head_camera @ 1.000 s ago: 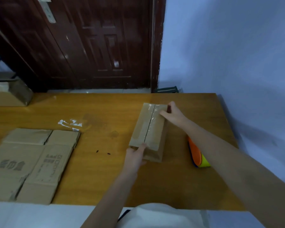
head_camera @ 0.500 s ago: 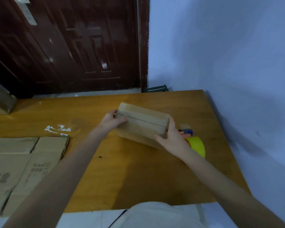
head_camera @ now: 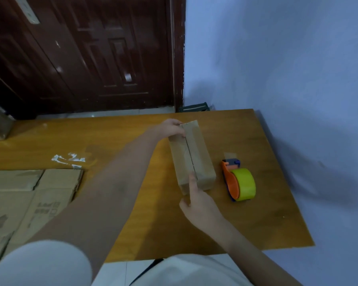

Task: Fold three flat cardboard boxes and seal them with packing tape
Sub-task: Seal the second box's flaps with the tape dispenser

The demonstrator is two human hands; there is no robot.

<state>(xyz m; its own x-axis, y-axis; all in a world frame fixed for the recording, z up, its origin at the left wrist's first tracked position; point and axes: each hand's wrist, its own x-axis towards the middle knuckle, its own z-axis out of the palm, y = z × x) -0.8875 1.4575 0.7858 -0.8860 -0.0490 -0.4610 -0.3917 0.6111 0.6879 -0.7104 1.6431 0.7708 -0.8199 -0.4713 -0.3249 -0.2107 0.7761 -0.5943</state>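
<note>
I am seeing the folded box [head_camera: 191, 156] turned since half a second ago, its seam now running away from me. The left hand [head_camera: 171, 127] is gripping the far end, the right hand [head_camera: 198, 201] the near end, swapped from a second ago.

A folded box [head_camera: 191, 157] lies on the table [head_camera: 256, 223], its long side running away from the person, with the left hand [head_camera: 170, 129] at its far end and the right hand [head_camera: 198, 205] at its near end. Just to the right of the box a tape dispenser [head_camera: 239, 182] sits on the table, apart from it. Flat cardboard [head_camera: 29, 195] lies at the table's left, bits of tape [head_camera: 68, 158] just behind it, and a door [head_camera: 87, 54] stands behind the table.
</note>
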